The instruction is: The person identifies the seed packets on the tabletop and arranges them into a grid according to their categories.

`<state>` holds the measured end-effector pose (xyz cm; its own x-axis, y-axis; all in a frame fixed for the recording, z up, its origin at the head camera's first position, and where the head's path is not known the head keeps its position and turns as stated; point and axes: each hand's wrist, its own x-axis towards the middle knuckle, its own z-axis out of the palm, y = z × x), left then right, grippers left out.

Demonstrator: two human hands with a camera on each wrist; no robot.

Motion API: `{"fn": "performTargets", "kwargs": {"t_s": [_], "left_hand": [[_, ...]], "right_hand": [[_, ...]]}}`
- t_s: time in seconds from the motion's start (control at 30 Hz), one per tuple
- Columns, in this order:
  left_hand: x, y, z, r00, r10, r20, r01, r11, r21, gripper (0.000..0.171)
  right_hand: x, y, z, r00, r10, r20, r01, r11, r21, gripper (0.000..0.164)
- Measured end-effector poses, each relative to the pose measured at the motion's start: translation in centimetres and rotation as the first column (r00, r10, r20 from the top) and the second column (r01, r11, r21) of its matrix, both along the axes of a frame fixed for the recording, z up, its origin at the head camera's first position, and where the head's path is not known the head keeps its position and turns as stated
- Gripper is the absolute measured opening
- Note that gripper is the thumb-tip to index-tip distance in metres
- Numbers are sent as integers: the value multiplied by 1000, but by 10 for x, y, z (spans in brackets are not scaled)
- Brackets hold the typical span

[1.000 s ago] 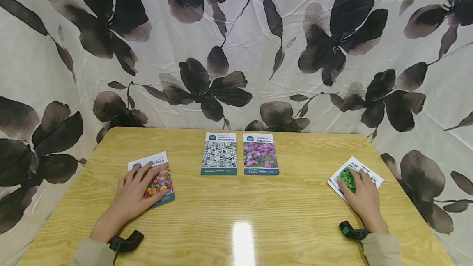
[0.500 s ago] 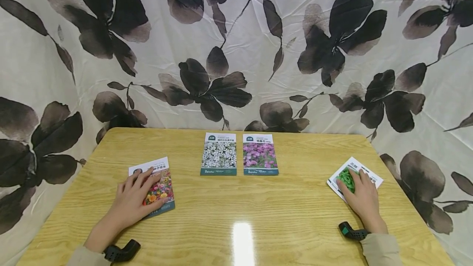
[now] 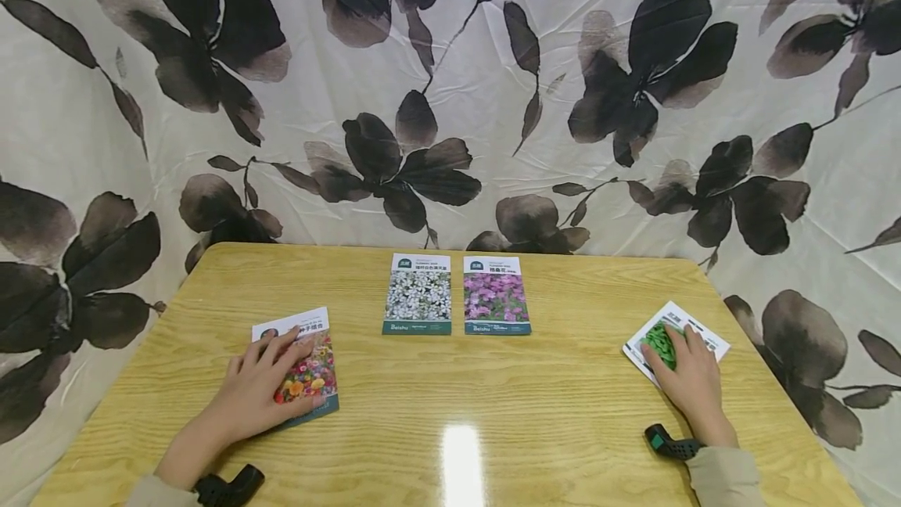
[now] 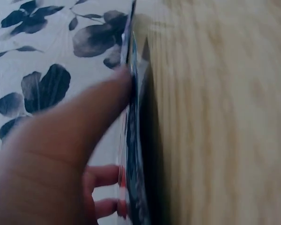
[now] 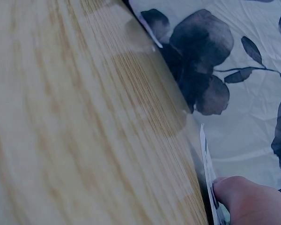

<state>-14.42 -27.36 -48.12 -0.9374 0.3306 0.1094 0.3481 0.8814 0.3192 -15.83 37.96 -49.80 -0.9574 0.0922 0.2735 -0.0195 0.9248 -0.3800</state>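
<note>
My left hand (image 3: 253, 393) lies spread over a seed packet with mixed bright flowers (image 3: 313, 370), at the left of the table; its fingers and thumb press on the front face. The left wrist view shows that packet (image 4: 135, 140) edge-on, the left thumb on its upper face and a dark shadow along its underside. On the right, my right hand (image 3: 693, 382) rests with extended fingers on a tilted white packet with a green picture (image 3: 660, 341). In the right wrist view the right thumb (image 5: 246, 199) touches that packet's face near its edge.
Two more seed packets lie side by side at the table's back middle, one with white flowers (image 3: 418, 294) and one with pink-purple flowers (image 3: 495, 296). Behind the wooden table (image 3: 549, 413) hangs a floral cloth (image 3: 535, 100). Each wrist wears a black camera band.
My left hand has slid the mixed-flower packet toward the near edge and slightly right. The right hand and the other packets have stayed in place.
</note>
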Motion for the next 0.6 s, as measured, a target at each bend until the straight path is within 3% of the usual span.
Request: {"fn": "performTargets", "kwargs": {"t_s": [0.27, 0.6], "left_hand": [[5, 0, 15, 989, -112, 99, 106, 992, 65, 101], [8, 7, 21, 982, -114, 147, 115, 993, 4, 106]], "right_hand": [[1, 2, -1, 1000, -7, -2, 7, 1000, 0, 68], [1, -1, 0, 1000, -4, -8, 4, 1000, -6, 68]]}}
